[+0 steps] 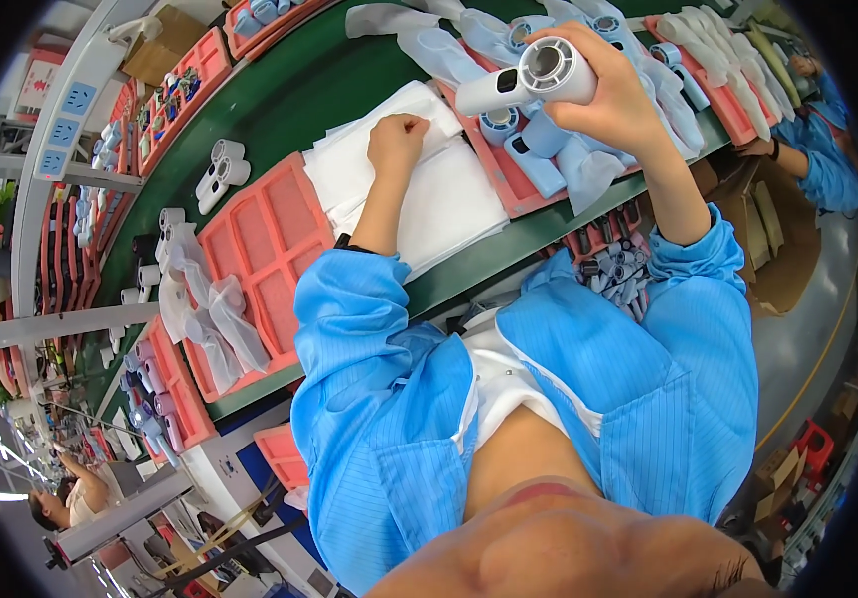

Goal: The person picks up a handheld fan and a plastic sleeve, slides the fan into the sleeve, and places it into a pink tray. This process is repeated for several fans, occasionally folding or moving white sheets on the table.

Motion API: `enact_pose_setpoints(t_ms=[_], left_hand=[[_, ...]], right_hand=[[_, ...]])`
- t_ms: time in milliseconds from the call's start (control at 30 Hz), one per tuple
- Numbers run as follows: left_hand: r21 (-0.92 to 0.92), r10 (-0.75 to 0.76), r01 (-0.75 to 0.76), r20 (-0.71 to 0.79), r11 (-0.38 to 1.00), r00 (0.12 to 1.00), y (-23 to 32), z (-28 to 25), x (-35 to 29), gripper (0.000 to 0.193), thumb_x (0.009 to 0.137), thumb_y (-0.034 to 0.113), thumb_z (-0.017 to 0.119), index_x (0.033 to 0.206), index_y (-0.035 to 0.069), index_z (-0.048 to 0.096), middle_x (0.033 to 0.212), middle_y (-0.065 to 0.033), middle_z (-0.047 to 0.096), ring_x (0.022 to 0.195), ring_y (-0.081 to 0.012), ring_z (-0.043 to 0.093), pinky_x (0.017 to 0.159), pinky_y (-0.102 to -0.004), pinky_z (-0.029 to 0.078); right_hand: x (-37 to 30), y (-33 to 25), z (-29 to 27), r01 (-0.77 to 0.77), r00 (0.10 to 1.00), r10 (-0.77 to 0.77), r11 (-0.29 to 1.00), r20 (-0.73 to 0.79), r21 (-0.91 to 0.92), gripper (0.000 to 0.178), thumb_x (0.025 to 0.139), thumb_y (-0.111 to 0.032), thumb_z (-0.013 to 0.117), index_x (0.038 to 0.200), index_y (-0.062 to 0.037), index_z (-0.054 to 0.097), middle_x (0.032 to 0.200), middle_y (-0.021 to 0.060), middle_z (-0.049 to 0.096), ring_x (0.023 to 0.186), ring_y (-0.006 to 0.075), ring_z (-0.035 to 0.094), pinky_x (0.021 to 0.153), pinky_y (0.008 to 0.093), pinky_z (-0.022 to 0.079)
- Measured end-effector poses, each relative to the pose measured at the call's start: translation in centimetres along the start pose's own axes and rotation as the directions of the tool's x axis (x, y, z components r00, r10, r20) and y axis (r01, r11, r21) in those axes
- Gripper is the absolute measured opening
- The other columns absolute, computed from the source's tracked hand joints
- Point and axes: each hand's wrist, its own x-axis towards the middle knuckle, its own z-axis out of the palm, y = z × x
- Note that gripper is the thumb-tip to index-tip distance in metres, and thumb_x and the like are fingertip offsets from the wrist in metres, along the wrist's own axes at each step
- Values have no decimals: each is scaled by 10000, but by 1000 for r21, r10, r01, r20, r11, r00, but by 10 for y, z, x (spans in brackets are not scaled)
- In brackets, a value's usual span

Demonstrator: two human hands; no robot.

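My right hand is wrapped round the head of a white handheld fan, whose handle points left with a small dark display on it. My left hand is closed, its fingers curled under, over a stack of white translucent bags on the bench. Whether its fingertips pinch anything is hidden. Beneath the right hand, a pink tray carries several light blue fans, some inside white translucent sleeves.
A pink compartment tray lies left of the bags on the green bench. White fans stand behind it. A cardboard box is at the right, near a co-worker's blue sleeve. More trays line the far left.
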Motion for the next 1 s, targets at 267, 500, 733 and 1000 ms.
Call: enact_pose_setpoints(t_ms=[267, 500, 733, 1000], left_hand=[[-294, 90, -102, -54, 950, 994, 6, -29, -8, 194, 795, 212, 680, 833, 23, 706, 726, -78, 676, 684, -169, 628, 625, -309, 490], [-743, 99, -131, -87, 657, 991, 63, -74, -63, 163, 910, 162, 588, 908, -1, 596, 755, -38, 615, 740, -118, 602, 656, -259, 482], [-874, 60, -258, -257, 411, 965, 73, -87, -88, 141, 950, 149, 537, 941, 9, 555, 813, -34, 603, 770, -107, 591, 691, -243, 479], [-722, 129, -228, -191, 653, 973, 77, -80, -92, 146, 937, 152, 558, 915, 8, 572, 764, -8, 570, 699, -80, 530, 639, -217, 437]], right_hand=[[-1, 6, 27, 5, 1000, -6, 999, -28, -47, 524, 610, -60, 646, 1129, -48, 573, 1048, 89, 576, 943, 242, 586, 834, 310, 458], [-4, -7, 59, 107, 994, -105, 991, -25, 82, 560, 623, -56, 685, 1171, -38, 569, 1070, 118, 578, 959, 261, 585, 857, 314, 453], [-15, -32, 31, 148, 989, -150, 968, -7, 205, 567, 609, -34, 684, 1163, 19, 574, 1130, 131, 577, 1022, 224, 568, 876, 312, 443], [-45, -47, -22, 112, 982, -40, 911, -185, 398, 596, 555, 32, 634, 1148, 58, 573, 1162, 150, 564, 1027, 200, 557, 883, 299, 425]])
